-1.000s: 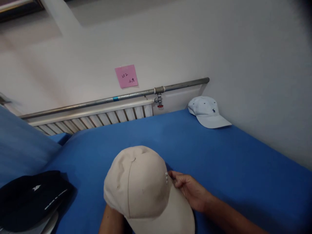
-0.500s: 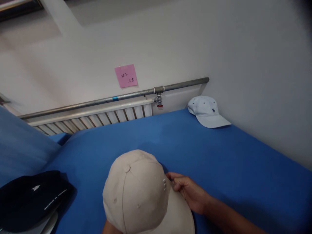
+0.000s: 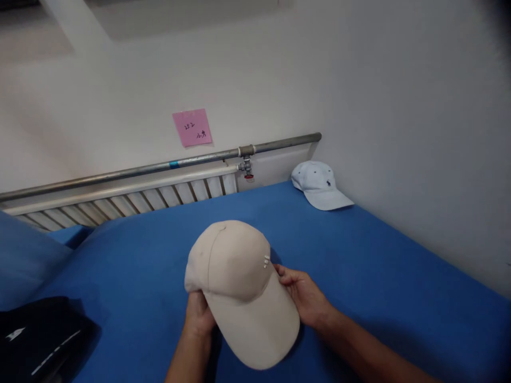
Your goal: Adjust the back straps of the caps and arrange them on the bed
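Note:
A beige baseball cap is held up over the blue-covered surface, its brim tilted down toward me and to the right. My left hand grips it from below at the left side, its fingers hidden inside or under the crown. With thumb and fingers, my right hand pinches the right edge where brim and crown meet. Small pale raised marks show on the front of the crown. Farther back, against the wall, a light blue cap with a small dark emblem rests on the blue surface.
Black caps or similar dark headwear lie at the lower left. Beyond the far edge are a white radiator, a metal pipe and a red-handled valve. A pink note is stuck to the wall. Blue fabric hangs at left.
The beige cap has tipped so its brim now faces me, and it sits farther from me. My left hand has come into fuller view. The camera view has shifted slightly right.

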Demonstrator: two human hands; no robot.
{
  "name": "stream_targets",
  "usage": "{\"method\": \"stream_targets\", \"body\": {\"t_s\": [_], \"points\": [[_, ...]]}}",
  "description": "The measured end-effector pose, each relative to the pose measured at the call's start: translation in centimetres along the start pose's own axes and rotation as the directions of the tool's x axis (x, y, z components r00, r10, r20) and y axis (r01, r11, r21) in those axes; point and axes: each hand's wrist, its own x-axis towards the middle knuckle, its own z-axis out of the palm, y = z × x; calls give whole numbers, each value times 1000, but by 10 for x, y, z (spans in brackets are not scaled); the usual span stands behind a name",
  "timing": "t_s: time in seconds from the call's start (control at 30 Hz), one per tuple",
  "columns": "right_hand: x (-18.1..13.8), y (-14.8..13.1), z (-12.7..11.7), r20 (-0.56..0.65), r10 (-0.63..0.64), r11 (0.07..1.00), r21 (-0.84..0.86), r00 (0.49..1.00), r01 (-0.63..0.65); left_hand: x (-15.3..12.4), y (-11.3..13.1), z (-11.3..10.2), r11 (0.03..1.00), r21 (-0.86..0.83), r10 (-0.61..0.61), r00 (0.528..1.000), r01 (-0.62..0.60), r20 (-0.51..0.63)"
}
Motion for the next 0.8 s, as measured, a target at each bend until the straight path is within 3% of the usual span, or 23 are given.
{"method": "stream_targets", "body": {"t_s": [0.2,0.33,0.47,0.57,0.67,0.8], "points": [[1,-5,0,-85,-79,992,87,993,87,1,1,11,973,-199,106,993,-115,-58],[-3,-7,9,-106,-81,992,84,991,90,2,1,6,960,-225,169,986,-168,-14],[-5,-9,12,-129,-79,987,130,989,96,5,-5,-2,952,-260,173,984,-159,32],[-2,-11,9,-123,-98,983,143,987,116,2,-9,5,954,-262,156,987,-146,20],[0,-10,6,-96,-114,981,144,989,127,0,-8,18,962,-234,128,990,-137,-53],[-1,-7,8,-70,-113,982,143,991,122,-1,0,29,971,-191,91,965,-140,-244]]}}
